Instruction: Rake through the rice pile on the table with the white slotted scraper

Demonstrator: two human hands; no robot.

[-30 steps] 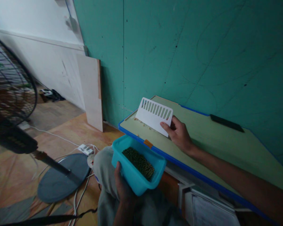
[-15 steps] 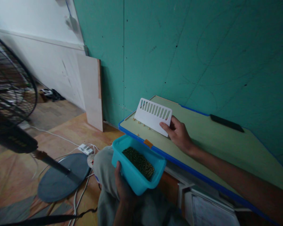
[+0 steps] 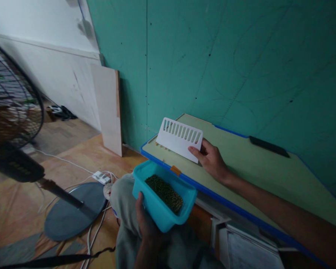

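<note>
My right hand (image 3: 211,157) pinches the near right corner of a white slotted plastic scraper (image 3: 177,144), which leans with its long lower edge down on the pale green tabletop (image 3: 229,164). A few small tan beans (image 3: 162,147) lie along that edge. Below the table's blue rim, my left hand (image 3: 148,220) grips a turquoise plastic tub (image 3: 154,203) from its near side and underneath. Inside the tub is a layer of small beans (image 3: 165,192), mostly green with tan ones at the right end.
A piece of orange tape (image 3: 175,170) sits on the table's front edge. Further back lies a black strip (image 3: 269,146). On the left stand a fan (image 3: 19,162) with a round base (image 3: 75,211), a white power strip (image 3: 101,177) and cables. A pale board (image 3: 108,108) leans on the wall.
The scraper and my right hand have shifted slightly left and toward the table's front edge, pushing against the tan beans. The tub and my left hand stay in place.
</note>
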